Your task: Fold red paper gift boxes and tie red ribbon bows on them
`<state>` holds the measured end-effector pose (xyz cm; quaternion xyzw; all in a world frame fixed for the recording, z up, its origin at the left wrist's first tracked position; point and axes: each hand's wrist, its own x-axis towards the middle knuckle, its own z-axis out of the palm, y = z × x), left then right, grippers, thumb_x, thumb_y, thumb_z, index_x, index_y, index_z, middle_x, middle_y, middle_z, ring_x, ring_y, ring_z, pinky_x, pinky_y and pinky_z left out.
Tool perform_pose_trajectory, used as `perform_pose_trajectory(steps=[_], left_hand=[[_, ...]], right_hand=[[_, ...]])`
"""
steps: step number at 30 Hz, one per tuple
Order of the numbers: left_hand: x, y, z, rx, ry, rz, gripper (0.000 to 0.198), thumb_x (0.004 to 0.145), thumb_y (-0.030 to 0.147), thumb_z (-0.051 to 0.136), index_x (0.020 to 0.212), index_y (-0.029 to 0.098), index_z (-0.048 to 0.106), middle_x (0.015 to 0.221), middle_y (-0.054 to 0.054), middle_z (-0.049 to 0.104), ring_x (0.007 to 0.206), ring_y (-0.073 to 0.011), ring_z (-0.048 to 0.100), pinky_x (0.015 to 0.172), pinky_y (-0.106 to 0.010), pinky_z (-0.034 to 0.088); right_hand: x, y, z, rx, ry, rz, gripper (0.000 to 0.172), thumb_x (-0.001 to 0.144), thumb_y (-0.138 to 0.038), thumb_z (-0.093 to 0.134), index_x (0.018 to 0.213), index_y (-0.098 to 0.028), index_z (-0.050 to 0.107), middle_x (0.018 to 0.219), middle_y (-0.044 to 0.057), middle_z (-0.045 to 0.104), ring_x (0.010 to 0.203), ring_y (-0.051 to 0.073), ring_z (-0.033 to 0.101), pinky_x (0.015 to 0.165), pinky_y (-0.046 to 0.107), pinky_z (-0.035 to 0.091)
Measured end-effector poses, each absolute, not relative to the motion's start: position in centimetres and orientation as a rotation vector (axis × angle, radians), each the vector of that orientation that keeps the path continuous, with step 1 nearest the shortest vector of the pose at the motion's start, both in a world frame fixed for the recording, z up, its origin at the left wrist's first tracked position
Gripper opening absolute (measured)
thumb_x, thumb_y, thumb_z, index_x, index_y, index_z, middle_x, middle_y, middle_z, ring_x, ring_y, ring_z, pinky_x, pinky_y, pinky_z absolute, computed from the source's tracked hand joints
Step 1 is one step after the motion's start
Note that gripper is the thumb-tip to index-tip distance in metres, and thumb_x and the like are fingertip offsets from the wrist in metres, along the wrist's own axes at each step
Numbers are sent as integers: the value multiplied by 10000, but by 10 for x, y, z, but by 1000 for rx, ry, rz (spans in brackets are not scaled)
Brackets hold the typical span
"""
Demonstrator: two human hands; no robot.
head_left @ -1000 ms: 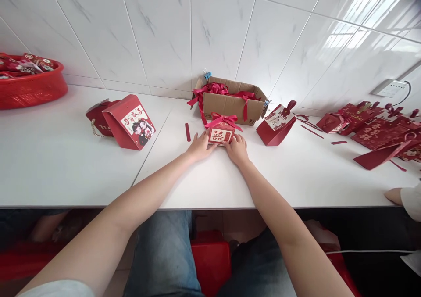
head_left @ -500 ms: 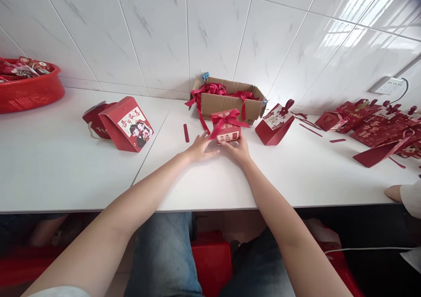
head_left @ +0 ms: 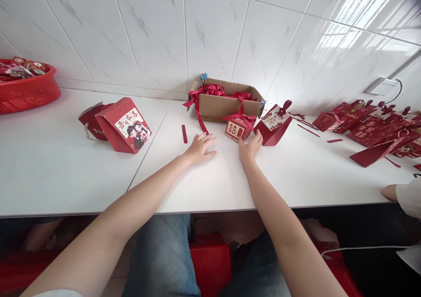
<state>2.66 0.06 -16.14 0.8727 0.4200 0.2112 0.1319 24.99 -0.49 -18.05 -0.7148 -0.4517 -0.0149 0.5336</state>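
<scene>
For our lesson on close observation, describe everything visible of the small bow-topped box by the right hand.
The small box looks like red card, with a pale front panel bearing red characters and a red ribbon bow on top. It stands upright on the white table, its front angled leftward, before the cardboard box and left of a larger red box. The right hand appears to touch its near right side.

Right hand (head_left: 250, 148) touches bow-tied box (head_left: 234, 130); left hand (head_left: 199, 148) lies apart.
</scene>
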Motion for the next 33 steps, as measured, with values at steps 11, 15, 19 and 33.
perform_pose_trajectory(steps=[11, 15, 19, 33], left_hand=[[43, 120, -62, 2504, 1617, 913, 755, 740, 213, 625, 1421, 196, 301, 1507, -161, 321, 1428, -388, 192, 1141, -616, 160], [56, 105, -78, 2447, 1692, 962, 441, 803, 166, 528, 1237, 212, 466, 1344, -151, 467, 1267, -367, 391, 1040, -600, 292], [62, 69, -105, 2388, 1704, 1232, 246, 868, 152, 432, 1078, 244, 522, 1182, -105, 554, 1154, -314, 465, 1013, -565, 284], [62, 48, -148, 2443, 1641, 1265, 396, 955, 377, 336, 1265, 217, 522, 1296, -155, 515, 1203, -336, 447, 1034, -534, 198]], right_hand=[[225, -13, -172, -1518, -1917, 33, 462, 809, -230, 503, 1269, -261, 521, 1384, 92, 515, 1293, 275, 422, 1070, 513, 288], [225, -4, -179, -1716, -1526, -73, 552, 759, -229, 510, 1308, -208, 462, 1423, 176, 398, 1309, 363, 352, 998, 576, 330], [224, -7, -176, -1705, -1373, -165, 459, 787, -235, 474, 1243, -188, 491, 1322, 191, 413, 1194, 349, 427, 946, 539, 376], [208, 7, -112, -1506, -1698, -217, 294, 896, -199, 385, 1080, -183, 614, 1134, 132, 594, 1096, 266, 520, 980, 426, 377]])
